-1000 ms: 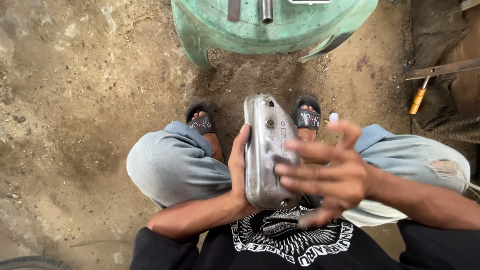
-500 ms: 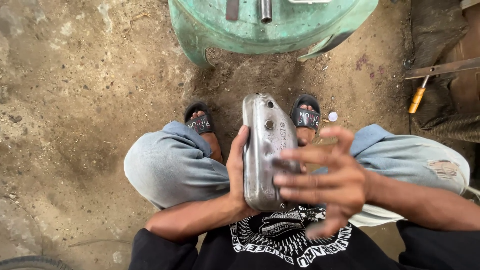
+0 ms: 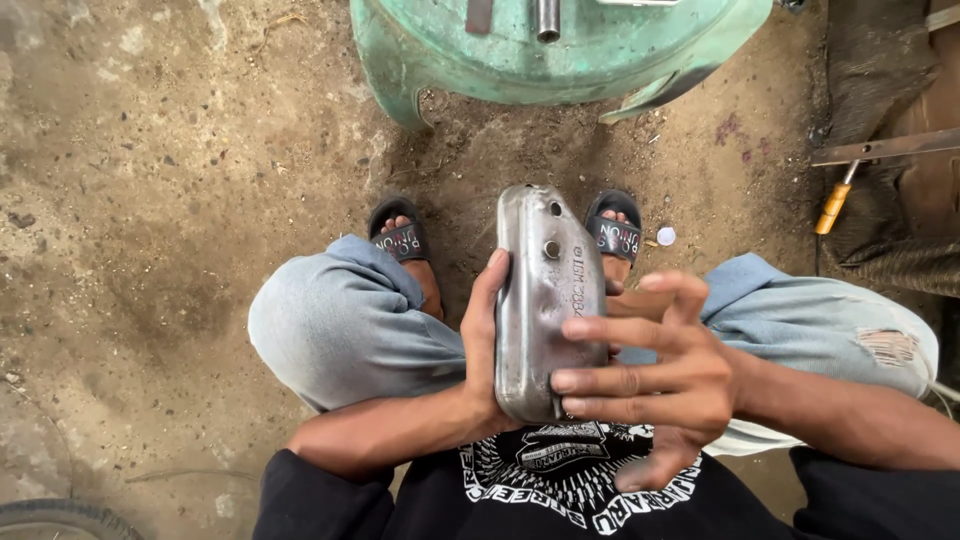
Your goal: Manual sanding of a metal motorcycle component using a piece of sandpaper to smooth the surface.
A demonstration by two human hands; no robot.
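Observation:
A curved grey metal cover (image 3: 545, 290) with two small holes is held upright between my knees. My left hand (image 3: 482, 345) grips its left edge, thumb against the front. My right hand (image 3: 655, 375) lies over its lower right side, fingers spread, fingertips touching the metal. I sit crouched in light jeans and black sandals (image 3: 398, 238) on a dirt floor.
A green plastic stool (image 3: 560, 50) with metal pieces on top stands just ahead of my feet. A tool with a yellow handle (image 3: 832, 205) lies at the right by dark cloth and a metal bar. A small white cap (image 3: 665, 236) rests on the ground. A tyre edge (image 3: 60, 518) shows bottom left.
My right hand has slid slightly over the cover's lower right side, fingers staying spread. The cover and my left hand have hardly moved.

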